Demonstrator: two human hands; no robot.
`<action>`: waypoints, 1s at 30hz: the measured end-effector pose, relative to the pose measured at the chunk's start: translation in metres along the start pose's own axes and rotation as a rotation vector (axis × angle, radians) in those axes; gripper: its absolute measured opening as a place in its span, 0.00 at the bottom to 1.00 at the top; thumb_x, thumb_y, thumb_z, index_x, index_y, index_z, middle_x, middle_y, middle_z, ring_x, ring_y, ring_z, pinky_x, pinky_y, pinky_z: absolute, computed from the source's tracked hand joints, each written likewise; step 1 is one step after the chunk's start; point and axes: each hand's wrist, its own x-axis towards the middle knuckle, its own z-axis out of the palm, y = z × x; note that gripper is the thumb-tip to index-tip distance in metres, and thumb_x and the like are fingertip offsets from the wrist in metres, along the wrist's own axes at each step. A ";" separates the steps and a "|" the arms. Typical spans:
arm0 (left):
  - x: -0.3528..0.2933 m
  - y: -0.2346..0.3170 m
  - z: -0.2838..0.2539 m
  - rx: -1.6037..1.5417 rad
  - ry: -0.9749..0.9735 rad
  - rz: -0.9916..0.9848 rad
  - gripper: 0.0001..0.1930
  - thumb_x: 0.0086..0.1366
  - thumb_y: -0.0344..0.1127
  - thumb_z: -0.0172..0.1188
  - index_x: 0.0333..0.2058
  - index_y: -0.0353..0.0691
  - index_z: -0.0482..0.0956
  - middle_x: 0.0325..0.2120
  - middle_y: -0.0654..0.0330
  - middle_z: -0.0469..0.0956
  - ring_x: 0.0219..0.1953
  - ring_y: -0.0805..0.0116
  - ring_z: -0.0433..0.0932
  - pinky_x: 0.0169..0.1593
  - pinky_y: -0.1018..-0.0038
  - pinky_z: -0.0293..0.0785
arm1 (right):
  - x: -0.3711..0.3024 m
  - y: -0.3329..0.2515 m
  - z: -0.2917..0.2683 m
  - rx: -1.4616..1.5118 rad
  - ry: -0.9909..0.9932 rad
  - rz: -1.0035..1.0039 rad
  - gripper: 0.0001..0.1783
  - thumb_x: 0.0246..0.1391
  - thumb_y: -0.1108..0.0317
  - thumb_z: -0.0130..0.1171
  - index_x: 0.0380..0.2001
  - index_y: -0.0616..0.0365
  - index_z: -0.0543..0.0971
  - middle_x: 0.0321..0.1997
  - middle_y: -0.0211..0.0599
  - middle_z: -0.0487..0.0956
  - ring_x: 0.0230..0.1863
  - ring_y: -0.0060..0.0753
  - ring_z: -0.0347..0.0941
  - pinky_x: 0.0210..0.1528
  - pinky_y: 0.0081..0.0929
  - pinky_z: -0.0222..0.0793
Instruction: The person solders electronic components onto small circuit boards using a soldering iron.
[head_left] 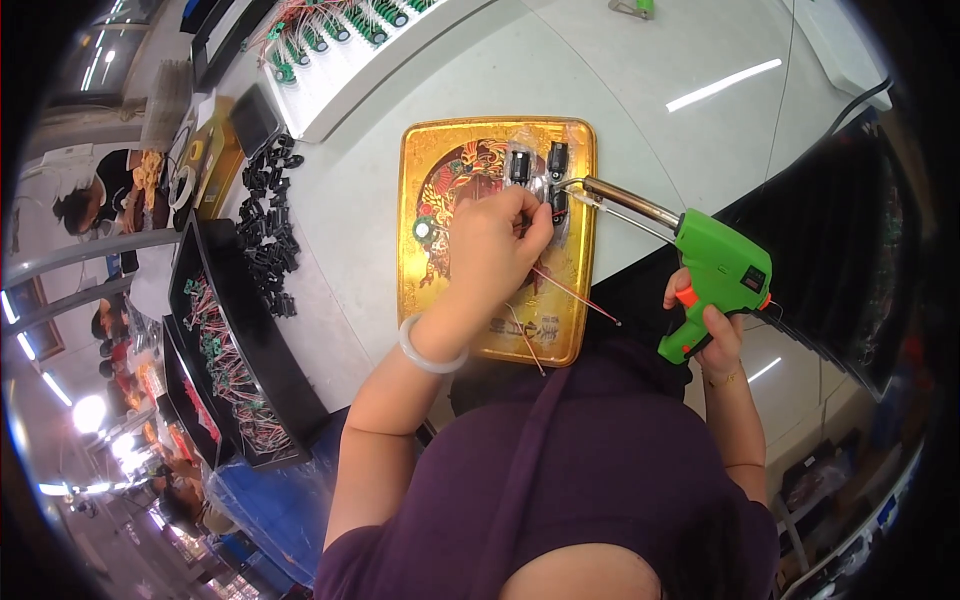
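My left hand [497,245] is closed in a pinch on a thin wire over a gold tin lid [422,315]. From under that hand, a red-and-white wire [575,292] runs toward the lid's right edge, and another thin wire [525,335] hangs over the near edge. Small black plastic housings [520,167] lie on the lid's far right part. My right hand [722,345] grips a green soldering gun [725,262], its bent metal tip among the housings close to my left fingertips. A round white-and-green part [423,230] sits left of my left hand. My left fingers partly hide the contact spot.
Loose black housings [268,215] are piled on the left. Black bins [285,400] hold wired green boards. A white rack [350,85] of green boards stands at the far side. Dark sheeting [800,260] lies right. Another person [118,190] sits at the far left.
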 end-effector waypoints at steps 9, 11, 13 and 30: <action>0.001 0.003 -0.002 -0.015 -0.025 -0.050 0.08 0.49 0.33 0.59 0.16 0.40 0.71 0.08 0.64 0.68 0.10 0.69 0.66 0.22 0.72 0.61 | 0.001 -0.001 0.000 -0.009 0.011 0.005 0.21 0.48 0.57 0.48 0.41 0.63 0.67 0.35 0.39 0.68 0.33 0.32 0.64 0.35 0.26 0.61; 0.001 0.001 0.000 -0.004 -0.012 -0.028 0.08 0.49 0.33 0.59 0.15 0.40 0.71 0.07 0.64 0.68 0.10 0.69 0.66 0.22 0.73 0.61 | 0.001 -0.001 -0.001 -0.006 0.010 0.007 0.21 0.48 0.58 0.47 0.40 0.63 0.67 0.35 0.39 0.68 0.33 0.32 0.64 0.35 0.26 0.61; 0.002 0.001 0.000 0.007 0.000 -0.007 0.08 0.49 0.33 0.59 0.15 0.40 0.71 0.07 0.63 0.67 0.10 0.69 0.66 0.21 0.73 0.61 | 0.001 -0.002 -0.001 -0.004 0.011 0.010 0.21 0.48 0.58 0.47 0.40 0.63 0.67 0.35 0.39 0.68 0.33 0.32 0.64 0.35 0.26 0.61; 0.001 0.000 0.001 -0.003 -0.011 -0.039 0.09 0.49 0.32 0.60 0.16 0.40 0.71 0.08 0.63 0.68 0.10 0.69 0.67 0.21 0.73 0.63 | 0.002 -0.001 -0.002 0.031 0.066 0.004 0.16 0.50 0.61 0.49 0.35 0.65 0.71 0.31 0.40 0.70 0.32 0.29 0.66 0.34 0.25 0.63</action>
